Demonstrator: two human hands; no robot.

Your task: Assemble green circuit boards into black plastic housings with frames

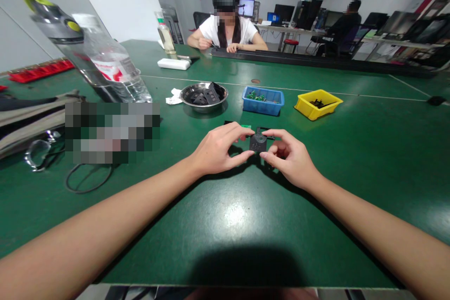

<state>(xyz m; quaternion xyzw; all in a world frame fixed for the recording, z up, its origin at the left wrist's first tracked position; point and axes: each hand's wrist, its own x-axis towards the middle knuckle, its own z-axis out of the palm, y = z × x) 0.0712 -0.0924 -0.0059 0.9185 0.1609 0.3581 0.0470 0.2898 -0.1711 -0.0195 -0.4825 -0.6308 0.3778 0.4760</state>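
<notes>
Between my two hands is a small black part with tiny holes in its face, near the middle of the green table. My left hand grips its left side with thumb and index finger. On the right side, the thumb and index finger of my right hand pinch it too. Just behind my fingers lie a green circuit board and a black frame-like piece, both partly hidden.
Behind my hands stand a metal bowl of black parts, a blue bin with green boards and a yellow bin with dark pieces. Bottles, a watch and a cable are at left. Someone sits opposite.
</notes>
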